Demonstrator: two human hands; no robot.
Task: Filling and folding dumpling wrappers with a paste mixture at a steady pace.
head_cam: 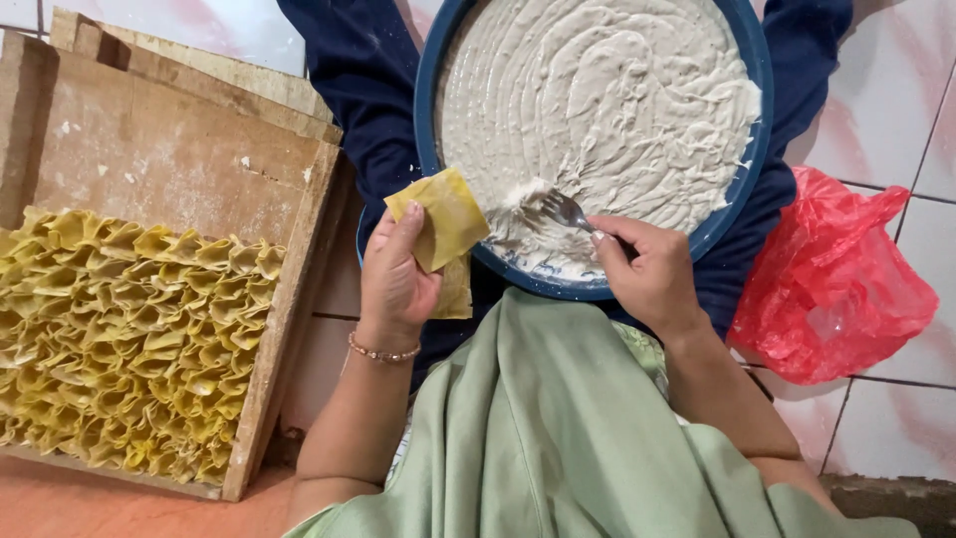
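Left hand (393,279) in loose grip, thumb and fingers pinching a yellow dumpling wrapper (443,217) at the blue basin (426,110) rim; right hand (649,271) clenched on a metal fork (560,209), tines in the pale filling paste (597,100); folded dumplings (129,339) fill the wooden tray (159,149) at left.

A home kitchen floor: tiles (886,418), filling basin (742,189), tray of folded dumplings (129,329).

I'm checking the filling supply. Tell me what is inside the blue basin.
The blue basin holds a pale, smeared paste almost to its rim. The right hand dips a fork into it. The paste covers the basin's bottom, so that cannot be seen.
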